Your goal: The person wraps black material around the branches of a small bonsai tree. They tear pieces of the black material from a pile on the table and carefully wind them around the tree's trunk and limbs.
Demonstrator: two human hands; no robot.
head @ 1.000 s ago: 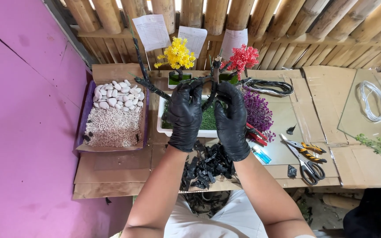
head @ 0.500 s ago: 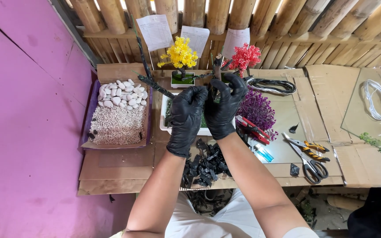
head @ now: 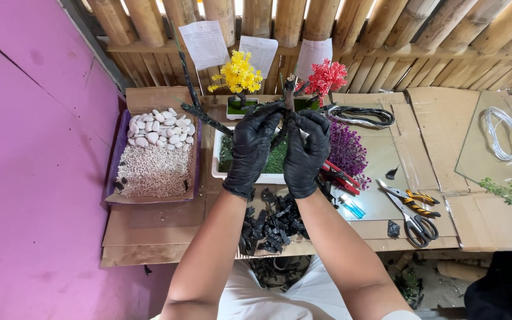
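Observation:
Both hands wear black gloves and meet over a white rectangular pot (head: 221, 173) lined with green moss. My left hand (head: 250, 147) and my right hand (head: 306, 152) both grip a dark bare tree trunk (head: 287, 95) that rises between them. One dark branch (head: 205, 117) reaches out to the left and another branch (head: 186, 72) climbs up toward the bamboo wall. Below my wrists lies a heap of black pieces (head: 271, 224) on the cardboard.
A purple tray (head: 112, 178) on the left holds white pebbles (head: 160, 130) and fine gravel (head: 152, 172). Yellow (head: 239, 73), red (head: 325, 76) and purple (head: 346, 149) miniature trees stand nearby. Red pliers (head: 340, 177), scissors (head: 411, 214), coiled black wire (head: 360, 115), white wire (head: 501, 133) lie right.
My two hands have drawn closer together around the trunk and shifted slightly up and away from me. The view has tilted, so the table sits a little lower in the picture.

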